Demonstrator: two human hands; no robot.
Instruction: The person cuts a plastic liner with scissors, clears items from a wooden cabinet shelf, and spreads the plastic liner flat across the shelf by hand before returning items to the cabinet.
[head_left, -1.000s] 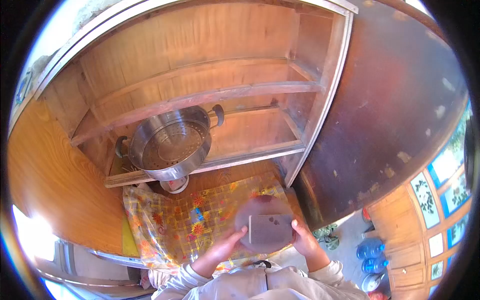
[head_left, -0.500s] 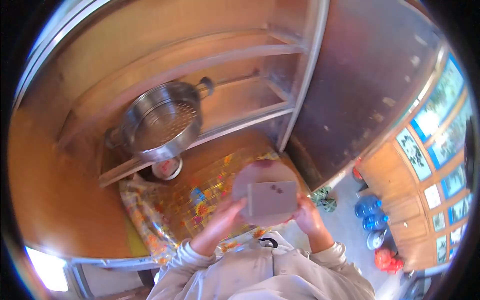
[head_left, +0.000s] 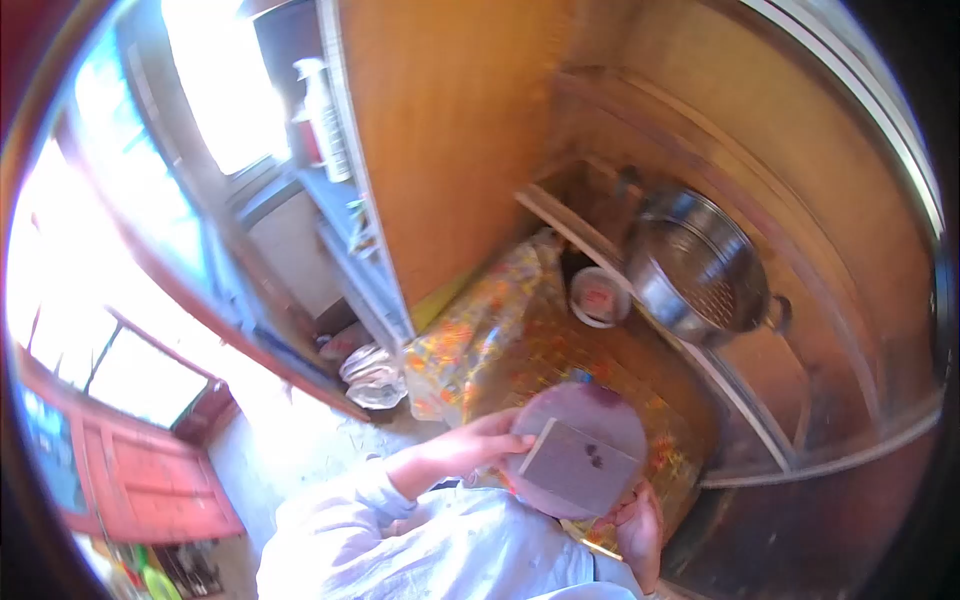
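Observation:
A round, flat, purplish plate-like disc (head_left: 612, 412) is held out in front of my body, and a flat grey rectangular box (head_left: 585, 475) with small dark marks lies on top of it. My left hand (head_left: 487, 443) grips the disc at its left side, with the thumb against the box's edge. At the lower right rim my right hand (head_left: 640, 522) is closed on the disc, its fingers partly hidden underneath. Both things lie over a flowered plastic sheet (head_left: 490, 335) in the cabinet bottom.
A steamer pot (head_left: 697, 268) with a perforated bottom stands on the cabinet's shelf slats. Below it is a white round tub (head_left: 600, 297). Left of the wooden side panel (head_left: 450, 130) are a spray bottle (head_left: 322, 120), a plastic-wrapped bundle (head_left: 372, 377) and a red door (head_left: 150, 480).
The view has swung left, so the steamer pot now shows at the right and the bright doorway at the left. Disc and box are tilted in view, still in both hands.

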